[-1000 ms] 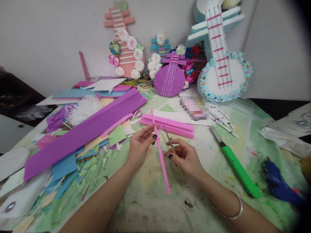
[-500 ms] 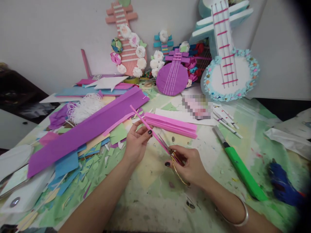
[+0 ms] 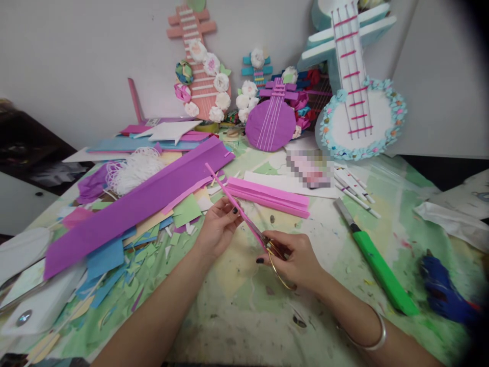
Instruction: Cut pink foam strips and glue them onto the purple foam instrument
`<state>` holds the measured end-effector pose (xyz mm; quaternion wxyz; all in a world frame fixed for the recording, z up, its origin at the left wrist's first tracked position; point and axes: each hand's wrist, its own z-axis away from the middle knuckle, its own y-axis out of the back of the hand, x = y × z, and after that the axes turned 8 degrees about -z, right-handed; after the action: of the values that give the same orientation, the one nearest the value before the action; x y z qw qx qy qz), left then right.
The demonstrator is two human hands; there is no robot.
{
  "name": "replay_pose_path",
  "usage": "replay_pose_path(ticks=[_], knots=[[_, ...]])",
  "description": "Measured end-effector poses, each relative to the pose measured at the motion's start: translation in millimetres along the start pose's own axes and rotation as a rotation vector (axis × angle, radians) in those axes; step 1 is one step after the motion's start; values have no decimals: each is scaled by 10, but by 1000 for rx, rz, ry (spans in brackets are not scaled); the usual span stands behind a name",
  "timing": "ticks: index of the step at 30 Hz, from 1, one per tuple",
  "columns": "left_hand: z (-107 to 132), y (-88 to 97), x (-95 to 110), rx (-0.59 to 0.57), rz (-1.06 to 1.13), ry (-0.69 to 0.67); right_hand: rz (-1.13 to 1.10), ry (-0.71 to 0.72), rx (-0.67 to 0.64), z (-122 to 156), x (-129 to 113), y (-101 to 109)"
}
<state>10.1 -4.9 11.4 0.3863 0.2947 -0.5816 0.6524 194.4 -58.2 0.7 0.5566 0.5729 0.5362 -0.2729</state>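
Observation:
Between finger and thumb, my left hand point(image 3: 219, 227) pinches a narrow pink paper strip point(image 3: 218, 179), which slants from upper left down toward my right hand point(image 3: 292, 257). That hand is closed on gold-handled scissors point(image 3: 275, 269), with fingers in and around the loops. The scissor blades lie along the lower part of the strip and point toward my left hand; how far they are apart is hard to make out. Just beyond both hands lies a folded pink paper piece point(image 3: 269, 198) on the table.
Purple paper point(image 3: 133, 209) and green and blue scraps point(image 3: 141, 270) spread at left beside white string point(image 3: 135, 171). To the right lie a green-handled knife point(image 3: 382, 270), a blue glue gun point(image 3: 445, 290) and white sticks point(image 3: 357, 191). Decorated model instruments point(image 3: 271, 122) lean on the wall.
The scissors and my right hand have shifted slightly left, closer to my left hand, with the blades further along the strip. My left hand has barely moved.

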Motion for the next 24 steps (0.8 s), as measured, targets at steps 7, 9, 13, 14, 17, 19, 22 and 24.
replay_pose_path(ticks=[7, 9, 13, 14, 17, 19, 22, 24], knots=[[1, 35, -3, -58, 8, 91, 19, 15, -1, -11, -39, 15], [8, 39, -8, -73, -7, 92, 19, 19, -7, -11, -47, 18], [24, 17, -19, -81, -27, 82, 38, 24, -2, -11, -56, 17], [28, 7, -22, -81, -26, 83, 44, 27, 0, -11, -57, 16], [39, -20, -31, -89, -20, 91, 61, 41, 2, -9, -52, 15], [42, -28, -40, -99, -16, 90, 79, 49, -1, -9, -39, 15], [39, -19, -59, -101, -14, 82, 94, 58, -12, -7, -16, 12], [35, -5, -73, -96, -18, 79, 90, 60, -14, -6, -9, 8]])
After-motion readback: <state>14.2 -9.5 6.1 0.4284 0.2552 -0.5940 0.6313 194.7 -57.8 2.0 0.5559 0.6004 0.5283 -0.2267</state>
